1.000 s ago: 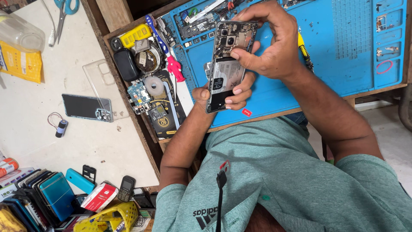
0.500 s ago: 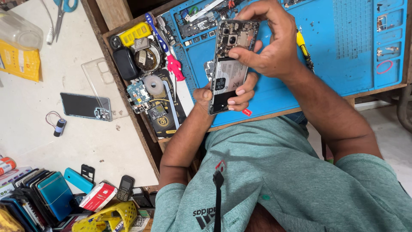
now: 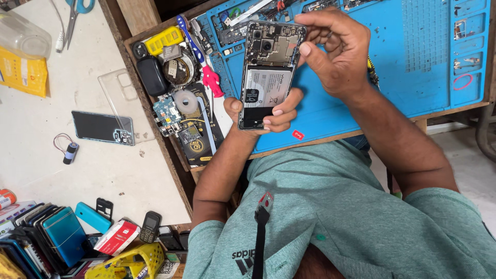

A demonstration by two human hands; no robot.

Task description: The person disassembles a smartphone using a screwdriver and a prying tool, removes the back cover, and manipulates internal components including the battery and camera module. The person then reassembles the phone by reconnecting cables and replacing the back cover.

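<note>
An opened smartphone (image 3: pixel 268 67) with its back cover off shows a white battery and circuit boards. My left hand (image 3: pixel 271 113) grips its lower end from below, thumb and fingers wrapped around the edges. My right hand (image 3: pixel 336 51) is at the phone's upper right corner, with its fingertips pinching the top edge and its thumb against the side. The phone is held above a blue repair mat (image 3: pixel 413 57).
A wooden tray holds a pink-handled tool (image 3: pixel 206 72), a yellow box (image 3: pixel 163 40), a black case (image 3: pixel 152 75) and circuit boards (image 3: pixel 178 121). On the white table lie a dark phone back (image 3: pixel 102 127), a clear case, scissors (image 3: pixel 77 10) and, near me, stacked phones (image 3: pixel 46 237).
The phone has shifted slightly, and my right hand has slid toward its upper right corner. My left hand keeps the same grip.
</note>
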